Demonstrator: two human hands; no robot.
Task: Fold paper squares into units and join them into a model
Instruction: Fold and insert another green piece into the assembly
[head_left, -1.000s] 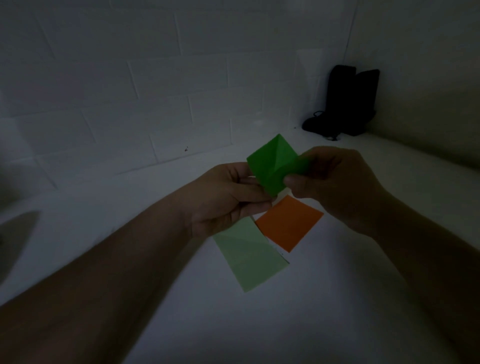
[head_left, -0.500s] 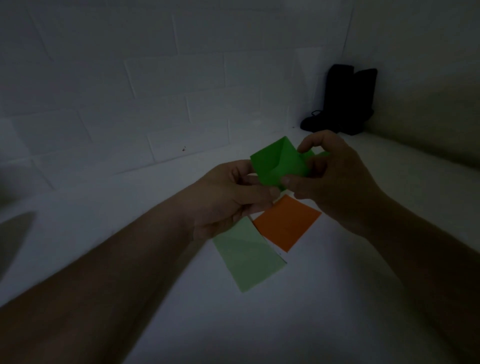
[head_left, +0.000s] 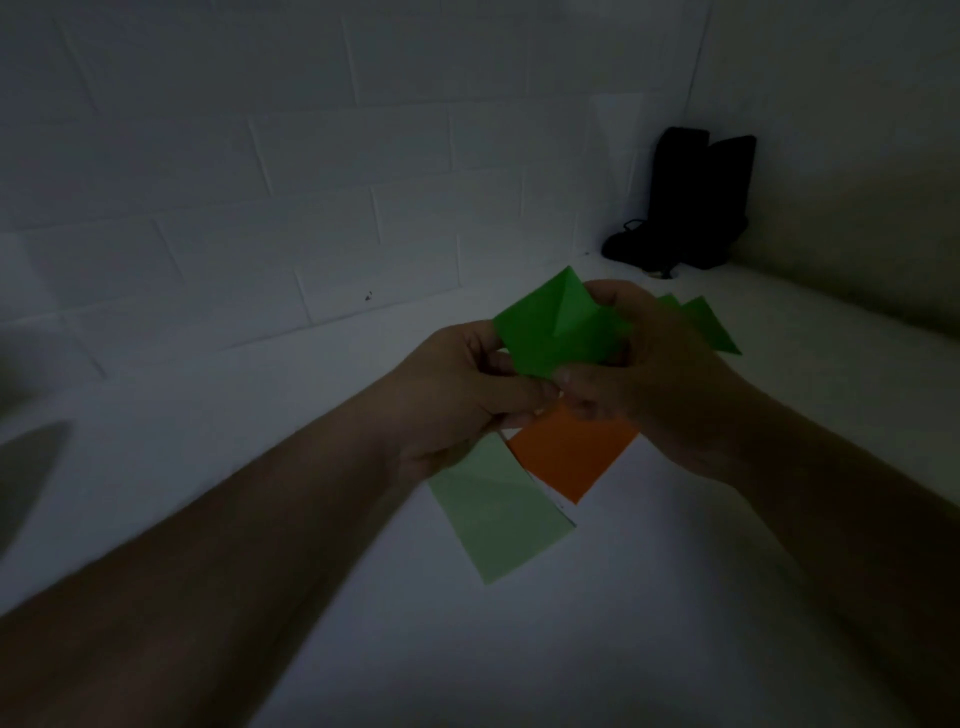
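Head view: left hand (head_left: 457, 395) and right hand (head_left: 654, 379) both pinch the bright green folded paper (head_left: 556, 332), held above the orange square (head_left: 571, 452); pale green square (head_left: 493, 514) lies beside the orange square.

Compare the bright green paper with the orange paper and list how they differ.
The bright green paper is held up off the table, pinched by the left hand and right hand; the orange paper lies on the white table, untouched. The bright green paper is creased and partly folded, with flaps sticking out; the orange paper looks flat. Both are coloured sheets of similar kind.
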